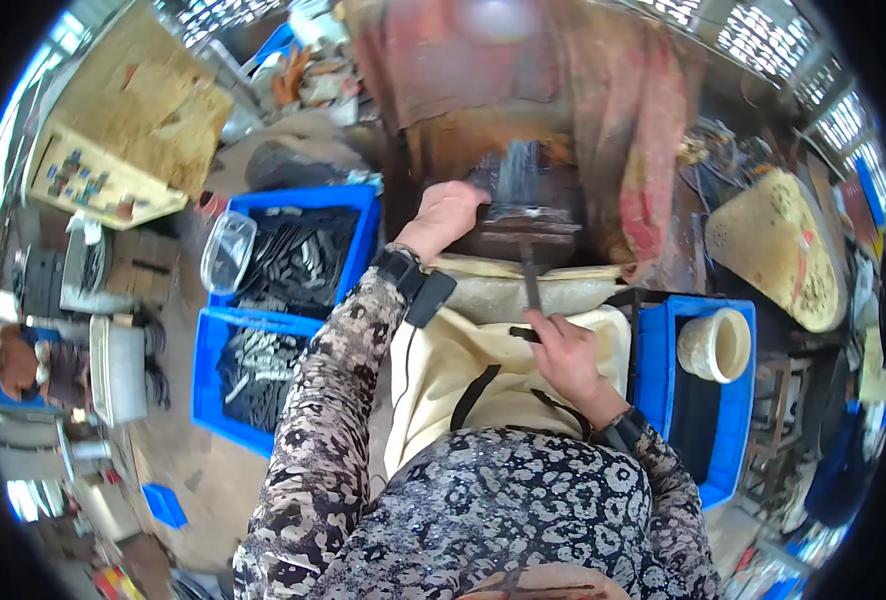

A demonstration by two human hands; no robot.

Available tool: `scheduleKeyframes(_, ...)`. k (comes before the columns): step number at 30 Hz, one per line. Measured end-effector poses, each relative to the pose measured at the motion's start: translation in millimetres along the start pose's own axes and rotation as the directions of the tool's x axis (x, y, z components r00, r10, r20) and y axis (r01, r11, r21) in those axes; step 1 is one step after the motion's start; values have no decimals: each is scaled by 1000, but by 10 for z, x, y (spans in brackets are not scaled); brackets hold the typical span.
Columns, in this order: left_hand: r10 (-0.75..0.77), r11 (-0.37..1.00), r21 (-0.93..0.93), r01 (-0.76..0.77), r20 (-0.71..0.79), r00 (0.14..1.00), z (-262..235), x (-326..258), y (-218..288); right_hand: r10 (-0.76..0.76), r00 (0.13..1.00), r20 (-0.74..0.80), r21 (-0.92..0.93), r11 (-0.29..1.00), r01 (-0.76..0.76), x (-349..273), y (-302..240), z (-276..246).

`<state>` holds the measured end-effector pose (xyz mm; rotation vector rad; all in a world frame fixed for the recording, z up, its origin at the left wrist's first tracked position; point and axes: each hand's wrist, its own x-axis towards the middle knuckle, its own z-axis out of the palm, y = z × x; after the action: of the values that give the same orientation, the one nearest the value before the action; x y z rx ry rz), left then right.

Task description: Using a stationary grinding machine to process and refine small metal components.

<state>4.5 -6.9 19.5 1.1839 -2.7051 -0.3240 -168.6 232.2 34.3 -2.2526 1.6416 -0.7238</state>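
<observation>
My right hand (568, 355) is closed around the near end of a narrow dark metal strip (531, 278). A short dark end pokes out beside its fingers. The strip runs away from me to a wet, dark crosspiece (531, 222) at the mouth of a brown-stained enclosure. Just beyond the crosspiece is a blurred grey-white streak (520, 172); I cannot tell whether it is water or a moving part. My left hand (448, 215) is closed by the crosspiece's left side, its fingertips pointing inward. Whatever it grips is hidden. A cream cloth (428, 385) spreads below both hands.
To the left, two blue crates (368, 225) (208, 385) hold many dark and grey metal pieces, with a clear plastic tub (229, 252) on one rim. At right, a blue crate (746, 400) carries a white bucket (713, 346). Stained cloths (648, 130) drape the enclosure.
</observation>
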Motion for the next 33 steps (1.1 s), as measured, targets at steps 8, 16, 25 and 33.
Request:
scheduleKeyframes(8, 35, 680, -526, -511, -673, 739, -1536, -1316, 558, 181, 914, -363, 188, 975, -119, 1086, 105, -308)
scheduleKeyframes(16, 84, 611, -500, -614, -730, 678, -2444, -2049, 972, 164, 892, -422, -93, 970, -223, 2640, 735, -566)
scheduleKeyframes(25, 61, 704, -446, -552, -737, 674, -2483, -2931, 664, 178, 942, -285, -282, 923, -260, 3193, 1183, -639)
scheduleKeyframes(33, 98, 753, -386, -533, -736, 670, -2423, -3429, 840, 176, 939, -297, -328, 905, -273, 3184, 1174, -732)
